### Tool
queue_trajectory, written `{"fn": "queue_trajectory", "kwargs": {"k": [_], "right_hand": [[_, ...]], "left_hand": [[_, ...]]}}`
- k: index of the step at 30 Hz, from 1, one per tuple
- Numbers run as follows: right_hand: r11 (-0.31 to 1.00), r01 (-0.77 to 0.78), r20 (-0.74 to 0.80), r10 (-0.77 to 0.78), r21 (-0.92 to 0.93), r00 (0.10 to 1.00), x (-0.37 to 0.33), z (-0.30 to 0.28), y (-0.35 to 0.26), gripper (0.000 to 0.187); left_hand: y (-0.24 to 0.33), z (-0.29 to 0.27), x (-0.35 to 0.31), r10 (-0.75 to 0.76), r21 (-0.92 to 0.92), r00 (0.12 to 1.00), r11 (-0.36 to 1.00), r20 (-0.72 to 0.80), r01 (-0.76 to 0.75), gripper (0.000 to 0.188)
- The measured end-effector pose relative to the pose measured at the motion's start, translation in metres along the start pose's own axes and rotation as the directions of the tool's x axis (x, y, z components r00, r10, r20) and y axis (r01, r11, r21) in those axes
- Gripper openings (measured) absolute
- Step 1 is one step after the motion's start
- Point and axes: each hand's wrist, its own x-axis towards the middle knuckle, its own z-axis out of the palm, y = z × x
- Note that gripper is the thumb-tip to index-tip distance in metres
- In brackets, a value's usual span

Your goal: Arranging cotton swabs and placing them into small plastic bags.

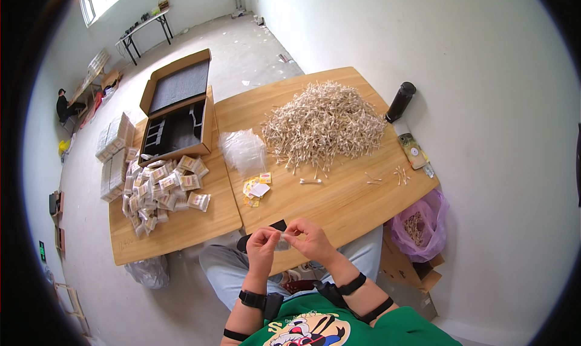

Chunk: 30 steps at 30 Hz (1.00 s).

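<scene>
Close together at the table's near edge, my left hand (262, 244) and my right hand (310, 240) both pinch a small clear plastic bag (282, 245). My fingers hide most of it, and I cannot tell whether anything is inside. Beyond my hands lie a few yellow and white cards (259, 190) and a stack of clear plastic bags (243, 152). A large heap of cotton swabs (327, 125) covers the far right of the table, with a small bundle of swabs (310, 181) in front of it.
On the left are filled swab packets (166, 186), stacked packs (115, 137) and an open cardboard box (206, 128). A black bottle (400, 101) and a phone (413, 150) lie along the right edge. Below hangs a purple bag (433, 225) containing swabs. A person (66, 107) sits far left.
</scene>
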Motion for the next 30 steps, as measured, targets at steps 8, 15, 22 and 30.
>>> {"fn": "queue_trajectory", "kwargs": {"k": [8,15,22,30], "right_hand": [[0.994,0.075,-0.013,-0.076,-0.084,0.997,0.002,0.002,-0.005,0.009],[0.991,0.1,-0.013,-0.101,-0.088,0.995,0.004,0.0,-0.01,0.011],[0.997,0.069,-0.031,-0.071,-0.046,0.997,0.005,-0.014,-0.013,0.014],[0.999,-0.04,0.007,0.04,0.013,0.999,0.003,-0.017,-0.01,0.01]], "left_hand": [[0.0,0.001,-0.001,0.085,0.156,0.995,0.983,0.049,-0.092,0.012],[0.002,0.002,-0.002,0.148,0.226,0.988,0.962,0.047,-0.155,0.012],[0.012,0.009,-0.004,0.063,0.087,0.998,0.994,-0.029,-0.061,0.013],[0.036,0.01,0.003,0.176,0.426,0.964,0.87,0.201,-0.248,0.008]]}}
